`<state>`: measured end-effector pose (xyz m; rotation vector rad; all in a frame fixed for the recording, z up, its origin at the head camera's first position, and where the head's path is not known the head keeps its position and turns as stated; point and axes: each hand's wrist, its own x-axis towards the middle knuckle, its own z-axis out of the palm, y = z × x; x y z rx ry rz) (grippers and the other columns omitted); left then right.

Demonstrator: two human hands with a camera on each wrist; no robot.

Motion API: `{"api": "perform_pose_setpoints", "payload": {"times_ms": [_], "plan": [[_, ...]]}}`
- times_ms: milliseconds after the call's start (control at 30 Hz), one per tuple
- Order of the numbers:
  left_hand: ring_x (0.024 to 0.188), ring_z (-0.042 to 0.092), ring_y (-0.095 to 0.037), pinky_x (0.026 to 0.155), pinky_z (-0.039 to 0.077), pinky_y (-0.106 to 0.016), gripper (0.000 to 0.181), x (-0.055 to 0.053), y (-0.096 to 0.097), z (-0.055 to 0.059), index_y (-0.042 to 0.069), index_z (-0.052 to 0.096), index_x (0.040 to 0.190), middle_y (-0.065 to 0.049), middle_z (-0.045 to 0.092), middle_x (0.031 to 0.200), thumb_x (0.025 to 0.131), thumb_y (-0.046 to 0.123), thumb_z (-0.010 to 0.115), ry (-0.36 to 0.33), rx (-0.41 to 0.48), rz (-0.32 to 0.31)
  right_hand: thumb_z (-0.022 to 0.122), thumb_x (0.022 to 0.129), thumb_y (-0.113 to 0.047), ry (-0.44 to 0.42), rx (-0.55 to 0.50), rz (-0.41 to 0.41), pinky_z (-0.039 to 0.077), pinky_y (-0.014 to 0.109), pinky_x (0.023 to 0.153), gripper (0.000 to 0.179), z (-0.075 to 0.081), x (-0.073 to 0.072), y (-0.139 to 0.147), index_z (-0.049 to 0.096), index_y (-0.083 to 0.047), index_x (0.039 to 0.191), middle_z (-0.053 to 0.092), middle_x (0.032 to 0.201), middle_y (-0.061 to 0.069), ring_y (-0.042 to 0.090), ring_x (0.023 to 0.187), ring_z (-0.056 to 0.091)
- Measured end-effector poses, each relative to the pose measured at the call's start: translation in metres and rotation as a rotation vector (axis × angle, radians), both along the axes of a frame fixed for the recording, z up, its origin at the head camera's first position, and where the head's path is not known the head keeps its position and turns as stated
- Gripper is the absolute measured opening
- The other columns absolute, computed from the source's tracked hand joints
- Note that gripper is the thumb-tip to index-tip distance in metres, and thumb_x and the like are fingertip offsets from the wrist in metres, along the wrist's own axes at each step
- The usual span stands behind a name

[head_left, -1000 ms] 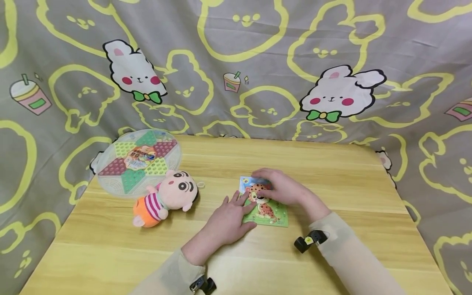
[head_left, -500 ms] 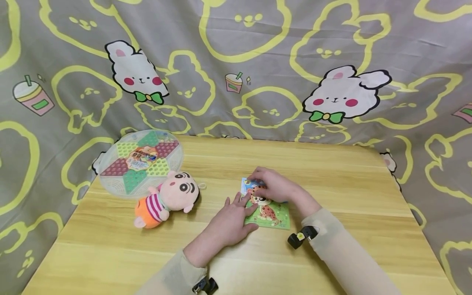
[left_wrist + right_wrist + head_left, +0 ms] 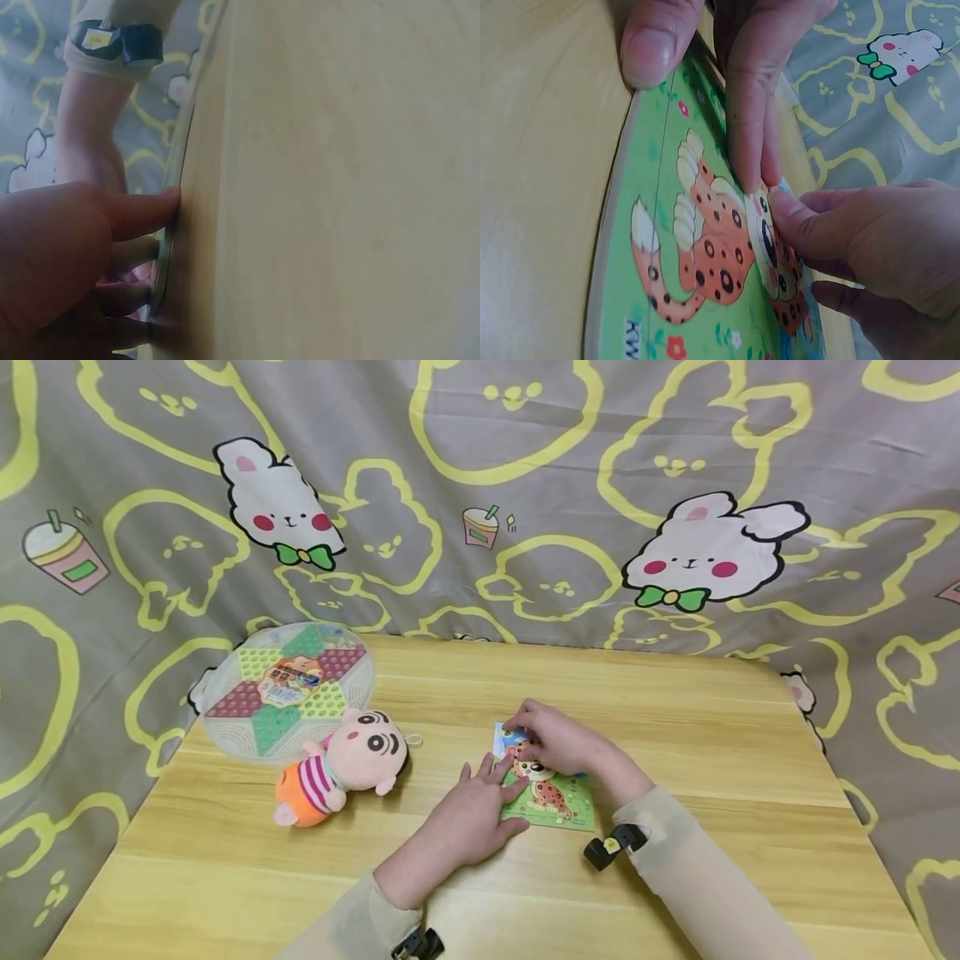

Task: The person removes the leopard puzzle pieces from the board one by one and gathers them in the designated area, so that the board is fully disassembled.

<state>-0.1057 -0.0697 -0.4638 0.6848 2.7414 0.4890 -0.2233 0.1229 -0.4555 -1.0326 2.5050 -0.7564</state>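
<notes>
A thin puzzle board [image 3: 558, 817], printed with a spotted orange leopard on green grass, lies flat on the table. My left hand [image 3: 468, 814] rests at its left side, fingers fairly straight and spread over the picture; its thumb sits at the near edge, as the left wrist view also shows. Over the board's upper part is my right hand [image 3: 566, 743], its fingers bent. In the right wrist view the right thumb [image 3: 789, 210] touches the leopard's head [image 3: 769, 240], close to the left fingertips. I cannot tell whether the right hand pinches a piece.
Left of the hands lies a plush doll [image 3: 341, 768] in a striped top and orange bottoms. Behind it is a round Chinese checkers board [image 3: 247, 739], which the doll's head partly overlaps. A grey patterned curtain [image 3: 420, 410] stands beyond the wooden table [image 3: 660, 693].
My right hand has shifted slightly left over the puzzle board, and a bit of blue shows beside it. The left hand stays in place on the board. The head view has turned very slightly.
</notes>
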Motion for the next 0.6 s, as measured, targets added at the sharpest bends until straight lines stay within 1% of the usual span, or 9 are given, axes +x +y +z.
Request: {"api": "perform_pose_setpoints", "payload": {"times_ms": [133,333,467,600], "plan": [[0.155,0.027,-0.044,0.120,0.028,-0.066,0.065,-0.0003,0.0000,-0.0013,0.020,0.054,0.157,-0.015,0.028,0.170,0.102,0.052,0.065,0.007,-0.008,-0.007,0.075,0.099,-0.007,-0.020,0.006,-0.016,0.051,0.032,0.077,0.042,0.0007,0.0011,-0.0019,0.066,-0.002,0.140,0.056,0.110,0.007,0.016,0.087,0.053],[0.155,0.026,-0.043,0.120,0.028,-0.067,0.065,0.0000,-0.0001,-0.0017,0.020,0.053,0.158,-0.014,0.028,0.170,0.103,0.052,0.064,0.014,-0.010,-0.014,0.075,0.098,-0.004,-0.033,0.000,-0.043,0.052,0.034,0.082,0.037,-0.0025,0.0017,-0.0040,0.067,-0.005,0.134,0.055,0.112,0.006,0.017,0.092,0.055],[0.155,0.026,-0.043,0.120,0.027,-0.067,0.065,0.0001,-0.0001,-0.0018,0.020,0.052,0.158,-0.014,0.026,0.171,0.103,0.052,0.064,0.010,-0.007,-0.006,0.074,0.098,-0.002,-0.040,-0.009,-0.039,0.052,0.035,0.085,0.037,-0.0025,0.0024,-0.0048,0.064,-0.003,0.134,0.054,0.114,0.007,0.018,0.094,0.055],[0.155,0.026,-0.043,0.120,0.027,-0.067,0.065,0.0000,-0.0004,-0.0025,0.021,0.052,0.158,-0.014,0.026,0.171,0.103,0.053,0.064,0.011,-0.011,-0.005,0.074,0.097,0.000,-0.035,-0.021,-0.027,0.052,0.035,0.085,0.037,-0.0017,0.0023,-0.0056,0.063,-0.002,0.133,0.053,0.111,0.007,0.018,0.094,0.054]]}}
